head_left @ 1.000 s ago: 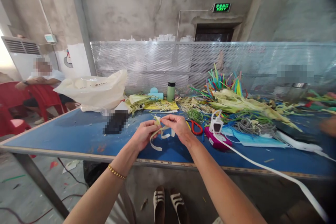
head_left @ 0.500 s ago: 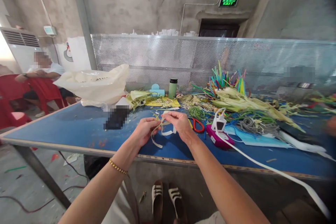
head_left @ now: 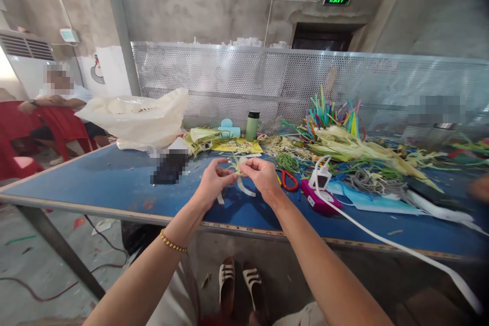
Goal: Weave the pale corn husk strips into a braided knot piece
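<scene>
Above the blue table (head_left: 114, 181), both my hands meet on a small bundle of pale, narrow strips (head_left: 246, 188) that look like corn husk. My right hand (head_left: 263, 177) pinches the bundle between thumb and index finger. My left hand (head_left: 214, 183) has its thumb against the same bundle, its index finger lifted away, and its other fingers partly hidden behind. One strip end hangs below my left hand, and another curves down between the hands. Thin yellow-green strands (head_left: 232, 164) stick up from the join. Red-handled scissors (head_left: 290, 181) lie right of my right hand.
Corn husks (head_left: 351, 145), green cords (head_left: 287, 162) and grey cords (head_left: 359, 182) heap at the right. A magenta power block (head_left: 319, 198) trails a white cable. A green bottle (head_left: 252, 126) stands behind; a white bag (head_left: 141, 122) lies left. A person (head_left: 61, 97) sits far left.
My left index finger has lifted off the strips and its hand has opened somewhat. The loop of strip between my hands has dropped into a hanging curve. The view has tilted slightly.
</scene>
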Demonstrator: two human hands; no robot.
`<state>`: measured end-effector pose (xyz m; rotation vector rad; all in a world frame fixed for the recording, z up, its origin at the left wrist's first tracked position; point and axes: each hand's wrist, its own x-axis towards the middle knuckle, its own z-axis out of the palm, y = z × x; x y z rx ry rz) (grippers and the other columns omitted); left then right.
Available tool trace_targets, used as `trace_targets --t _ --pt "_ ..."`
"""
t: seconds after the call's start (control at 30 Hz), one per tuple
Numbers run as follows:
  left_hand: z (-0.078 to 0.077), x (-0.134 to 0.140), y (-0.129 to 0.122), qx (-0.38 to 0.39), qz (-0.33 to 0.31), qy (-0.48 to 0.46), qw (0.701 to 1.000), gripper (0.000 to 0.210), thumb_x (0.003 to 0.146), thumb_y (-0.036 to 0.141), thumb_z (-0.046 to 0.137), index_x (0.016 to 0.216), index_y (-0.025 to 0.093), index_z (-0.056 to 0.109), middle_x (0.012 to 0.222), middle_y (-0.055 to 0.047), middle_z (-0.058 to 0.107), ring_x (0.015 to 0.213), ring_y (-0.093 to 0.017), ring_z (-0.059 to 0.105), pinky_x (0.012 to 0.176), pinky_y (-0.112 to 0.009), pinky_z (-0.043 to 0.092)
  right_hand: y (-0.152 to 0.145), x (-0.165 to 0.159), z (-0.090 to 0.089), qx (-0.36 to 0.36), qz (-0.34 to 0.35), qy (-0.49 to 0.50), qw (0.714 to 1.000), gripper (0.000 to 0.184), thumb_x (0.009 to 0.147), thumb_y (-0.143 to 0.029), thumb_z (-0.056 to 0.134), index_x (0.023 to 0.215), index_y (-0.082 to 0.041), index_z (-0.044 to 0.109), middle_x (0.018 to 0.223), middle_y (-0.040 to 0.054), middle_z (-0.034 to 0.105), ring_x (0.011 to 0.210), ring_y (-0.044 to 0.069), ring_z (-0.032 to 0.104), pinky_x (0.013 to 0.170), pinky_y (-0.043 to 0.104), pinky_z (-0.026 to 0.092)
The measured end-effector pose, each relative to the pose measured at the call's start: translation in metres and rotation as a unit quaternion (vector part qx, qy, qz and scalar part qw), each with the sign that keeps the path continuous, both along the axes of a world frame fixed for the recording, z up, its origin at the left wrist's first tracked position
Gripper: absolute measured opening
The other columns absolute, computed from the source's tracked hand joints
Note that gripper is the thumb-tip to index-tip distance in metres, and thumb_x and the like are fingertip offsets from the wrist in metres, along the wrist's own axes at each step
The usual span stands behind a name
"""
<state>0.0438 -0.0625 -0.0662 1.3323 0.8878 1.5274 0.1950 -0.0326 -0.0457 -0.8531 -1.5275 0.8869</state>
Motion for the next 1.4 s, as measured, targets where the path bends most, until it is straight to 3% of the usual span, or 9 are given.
trace_targets --t 0.07,0.2,0.33,0.57,0.73,1.03,1.4 --pt "0.001 0.000 0.000 0.034 0.015 0.007 0.999 0.056 0.064 0.028 0.082 0.112 0.018 0.055 0.078 0.001 0.067 0.068 -0.012 0.061 0.064 -0.023 0.046 0.000 0.000 0.001 -0.016 -0.006 0.027 0.999 0.024 0.065 -0.038 0.075 0.064 -0.016 0.065 0.061 0.0008 0.063 0.058 0.014 0.056 0.060 0.027 0.047" --pt "0.002 0.002 0.002 0.063 -0.034 0.022 0.997 0.038 0.067 0.030 0.079 0.097 0.017 0.060 0.076 0.000 0.069 0.072 -0.014 0.064 0.067 -0.024 0.047 0.000 -0.002 0.002 -0.032 -0.002 0.053 0.998 0.025 0.061 -0.038 0.077 0.062 -0.016 0.065 0.059 0.0002 0.062 0.057 0.014 0.057 0.060 0.028 0.048" --pt "0.002 0.005 0.004 0.058 -0.014 0.024 0.998 0.033 0.064 0.029 0.081 0.088 0.014 0.066 0.077 -0.003 0.071 0.073 -0.016 0.065 0.068 -0.026 0.049 -0.003 -0.003 0.002 -0.055 0.019 0.066 0.996 0.027 0.060 -0.038 0.079 0.063 -0.015 0.065 0.059 0.0007 0.063 0.056 0.013 0.056 0.058 0.027 0.046" --pt "0.004 0.005 0.001 0.058 -0.007 0.011 0.998 0.026 0.066 0.031 0.079 0.084 0.014 0.070 0.080 -0.005 0.073 0.073 -0.017 0.067 0.068 -0.028 0.052 -0.005 -0.002 0.002 -0.019 0.056 0.051 0.997 0.026 0.068 -0.038 0.076 0.069 -0.015 0.063 0.063 -0.0003 0.060 0.059 0.012 0.055 0.060 0.026 0.045" --pt "0.004 0.005 0.001 0.053 0.030 0.033 0.998 0.019 0.064 0.028 0.078 0.074 0.015 0.069 0.068 -0.004 0.070 0.064 -0.016 0.065 0.061 -0.026 0.049 0.000 0.000 -0.001 0.034 0.017 -0.003 0.999 0.024 0.072 -0.038 0.072 0.069 -0.016 0.063 0.064 -0.0004 0.057 0.059 0.011 0.050 0.057 0.025 0.039" --pt "0.002 0.004 0.001 0.054 0.051 0.093 0.993 0.013 0.070 0.027 0.072 0.071 0.015 0.067 0.062 -0.002 0.068 0.056 -0.013 0.058 0.052 -0.023 0.041 0.005 0.000 -0.006 0.040 -0.028 -0.031 0.998 0.022 0.073 -0.036 0.068 0.068 -0.016 0.061 0.061 -0.0010 0.055 0.057 0.012 0.047 0.054 0.026 0.036" --pt "0.004 0.005 -0.002 0.038 0.010 0.055 0.998 0.016 0.068 0.028 0.075 0.073 0.014 0.068 0.066 -0.004 0.070 0.061 -0.014 0.061 0.059 -0.025 0.045 0.001 -0.001 -0.004 0.038 -0.055 -0.016 0.998 0.021 0.072 -0.036 0.067 0.064 -0.017 0.059 0.059 -0.0009 0.055 0.056 0.013 0.047 0.054 0.026 0.037"
